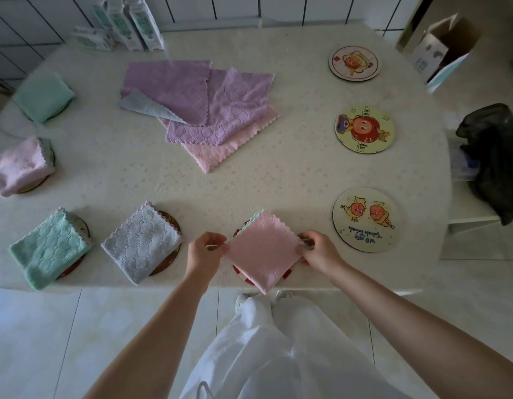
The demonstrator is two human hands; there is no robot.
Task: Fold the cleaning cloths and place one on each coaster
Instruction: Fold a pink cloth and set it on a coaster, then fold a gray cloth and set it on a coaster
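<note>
Cream, flower-patterned tabletop [278, 180] is filling most of the view, with a white tiled wall running behind it. At the near edge, the left hand [208, 249] and the right hand [315, 249] are each pinching an opposite corner of a folded pink square cleaning cloth [264, 251], thumb against fingers. This cloth is sitting over a round red-rimmed coaster [240, 273]; whether it is resting on it cannot be told. One corner is overhanging the near edge.

Further left along that edge, a folded grey-lilac cloth [143, 243] and a folded mint-green cloth [51, 249] are each lying on a dark round coaster. Along the left edge, a folded pale pink cloth [19, 165] and a second mint cloth [43, 95] are lying likewise.

At the centre, a loose pile of unfolded purple and pink cloths [197, 105] is lying spread. Three bare cartoon-printed round coasters are lining the right edge: far coaster [353, 63], middle coaster [364, 130], near coaster [366, 220].
</note>
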